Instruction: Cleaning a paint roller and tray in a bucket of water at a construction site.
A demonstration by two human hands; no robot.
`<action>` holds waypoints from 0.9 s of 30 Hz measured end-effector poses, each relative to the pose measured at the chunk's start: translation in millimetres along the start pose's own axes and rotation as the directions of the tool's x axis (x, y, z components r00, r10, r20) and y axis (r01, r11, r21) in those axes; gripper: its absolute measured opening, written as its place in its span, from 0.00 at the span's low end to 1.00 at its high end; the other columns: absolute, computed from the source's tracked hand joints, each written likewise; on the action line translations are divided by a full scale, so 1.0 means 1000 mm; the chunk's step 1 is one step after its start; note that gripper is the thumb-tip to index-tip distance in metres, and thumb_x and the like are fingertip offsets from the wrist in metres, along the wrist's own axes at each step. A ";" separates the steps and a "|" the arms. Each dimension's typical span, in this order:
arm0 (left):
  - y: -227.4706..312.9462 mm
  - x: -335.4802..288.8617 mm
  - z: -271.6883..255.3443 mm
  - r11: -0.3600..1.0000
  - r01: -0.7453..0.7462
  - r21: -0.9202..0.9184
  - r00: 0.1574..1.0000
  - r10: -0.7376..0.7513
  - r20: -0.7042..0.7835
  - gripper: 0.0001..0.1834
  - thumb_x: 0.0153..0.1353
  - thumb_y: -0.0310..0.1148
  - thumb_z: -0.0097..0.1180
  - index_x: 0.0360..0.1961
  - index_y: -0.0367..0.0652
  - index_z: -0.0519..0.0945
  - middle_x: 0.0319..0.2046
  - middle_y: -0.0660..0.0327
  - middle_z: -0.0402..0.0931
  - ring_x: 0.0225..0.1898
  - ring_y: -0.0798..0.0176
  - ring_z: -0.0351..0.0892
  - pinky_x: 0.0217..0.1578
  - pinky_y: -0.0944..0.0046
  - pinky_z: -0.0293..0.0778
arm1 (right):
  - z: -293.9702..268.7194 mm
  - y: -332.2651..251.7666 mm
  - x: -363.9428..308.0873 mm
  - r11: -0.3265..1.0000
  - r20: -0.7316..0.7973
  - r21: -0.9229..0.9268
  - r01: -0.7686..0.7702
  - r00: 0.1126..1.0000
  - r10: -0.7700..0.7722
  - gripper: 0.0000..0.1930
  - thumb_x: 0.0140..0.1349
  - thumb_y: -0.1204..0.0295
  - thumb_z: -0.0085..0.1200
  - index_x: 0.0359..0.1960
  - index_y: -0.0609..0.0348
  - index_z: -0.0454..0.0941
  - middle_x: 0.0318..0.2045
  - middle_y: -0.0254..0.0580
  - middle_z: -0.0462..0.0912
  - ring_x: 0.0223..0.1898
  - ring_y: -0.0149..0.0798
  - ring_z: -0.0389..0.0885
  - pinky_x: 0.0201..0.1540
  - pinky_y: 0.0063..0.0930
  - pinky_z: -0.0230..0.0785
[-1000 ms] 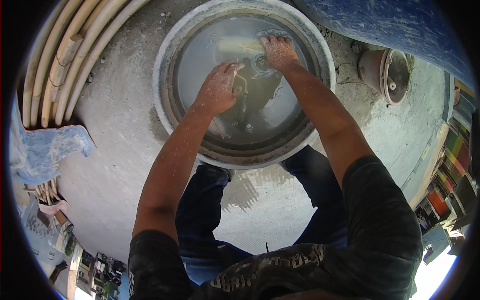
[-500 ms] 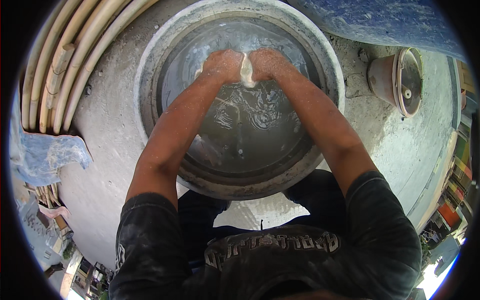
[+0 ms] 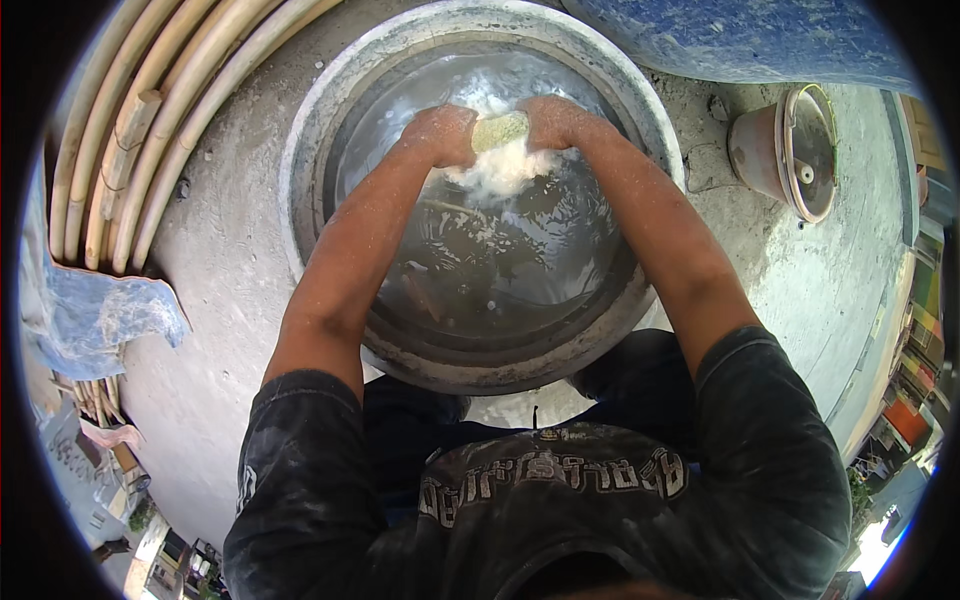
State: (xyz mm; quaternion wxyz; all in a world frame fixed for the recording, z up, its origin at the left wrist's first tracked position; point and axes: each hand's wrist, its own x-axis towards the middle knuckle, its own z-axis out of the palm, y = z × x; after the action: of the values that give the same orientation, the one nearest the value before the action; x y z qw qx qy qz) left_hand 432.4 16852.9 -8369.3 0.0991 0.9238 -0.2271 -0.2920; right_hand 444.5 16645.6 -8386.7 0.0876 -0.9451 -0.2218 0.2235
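Note:
A large round basin (image 3: 298, 190) of grey, murky water (image 3: 480, 275) stands in front of me, close to my knees. Over its far half, both my arms reach down to the water. My left hand (image 3: 443, 136) is closed on one side of a pale yellowish, rough-looking lump (image 3: 500, 130). Against the opposite side of that lump presses my right hand (image 3: 556, 123), its fingers bent round it. A white cloudy patch (image 3: 508, 172) spreads in the water beneath and around the lump. The fingertips of both hands are mostly hidden. What the lump is made of cannot be told.
To the right of the basin a bucket (image 3: 762, 155) with a pale rim sits on the concrete floor (image 3: 230, 260). Long wooden poles (image 3: 150, 130) lie at the upper left, above a blue sheet (image 3: 110, 310). Blue tarpaulin (image 3: 740, 35) covers the upper right.
Both hands have moved slightly apart, uncovering more of the pale lump between them. A white cloud now shows in the water there. The view has shifted slightly.

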 end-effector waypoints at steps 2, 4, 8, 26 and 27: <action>0.006 -0.010 0.008 1.000 0.021 -0.023 0.999 -0.022 -0.037 0.24 0.40 0.36 0.62 0.43 0.45 0.80 0.42 0.54 0.80 0.47 0.52 0.79 0.49 0.54 0.74 | -0.020 0.012 0.013 0.972 0.436 0.199 -0.127 0.899 0.028 0.22 0.38 0.63 0.67 0.38 0.58 0.83 0.35 0.53 0.84 0.37 0.49 0.82 0.42 0.41 0.73; 0.004 -0.014 0.025 1.000 0.003 -0.003 0.943 -0.003 -0.332 0.21 0.42 0.37 0.61 0.42 0.47 0.80 0.40 0.53 0.81 0.45 0.50 0.79 0.47 0.53 0.74 | -0.017 -0.006 0.008 0.906 0.415 0.399 -0.142 0.909 -0.041 0.19 0.38 0.61 0.67 0.30 0.61 0.84 0.34 0.54 0.84 0.33 0.50 0.82 0.39 0.41 0.74; 0.001 -0.006 0.014 0.993 0.108 -0.042 0.994 -0.108 0.002 0.24 0.43 0.37 0.61 0.46 0.48 0.79 0.44 0.54 0.80 0.48 0.53 0.79 0.50 0.56 0.73 | 0.040 -0.042 -0.011 0.974 -0.175 -0.221 0.043 0.981 -0.083 0.14 0.48 0.71 0.58 0.38 0.61 0.79 0.33 0.50 0.83 0.39 0.48 0.83 0.42 0.41 0.74; -0.070 -0.019 0.038 0.993 0.117 0.034 0.989 -0.113 -0.098 0.32 0.42 0.42 0.64 0.51 0.43 0.77 0.54 0.47 0.73 0.54 0.49 0.75 0.54 0.56 0.72 | 0.047 -0.121 0.004 0.998 -0.305 -0.062 -0.016 0.952 -0.003 0.16 0.50 0.75 0.54 0.43 0.60 0.79 0.38 0.53 0.83 0.42 0.48 0.82 0.45 0.41 0.73; -0.064 -0.011 0.044 0.969 0.245 0.001 0.969 -0.245 0.021 0.29 0.43 0.40 0.63 0.49 0.42 0.77 0.52 0.48 0.75 0.55 0.49 0.74 0.55 0.55 0.72 | 0.033 -0.115 0.014 0.999 -0.019 -0.011 -0.042 0.999 0.042 0.25 0.47 0.68 0.60 0.50 0.62 0.74 0.41 0.54 0.82 0.46 0.49 0.81 0.47 0.41 0.73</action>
State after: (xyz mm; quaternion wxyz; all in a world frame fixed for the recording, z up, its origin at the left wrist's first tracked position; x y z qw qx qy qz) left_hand 422.0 16911.6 -8419.9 0.0606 0.9416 -0.1119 -0.3116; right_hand 396.7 16756.3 -8390.7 0.0797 -0.9521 -0.2023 0.2150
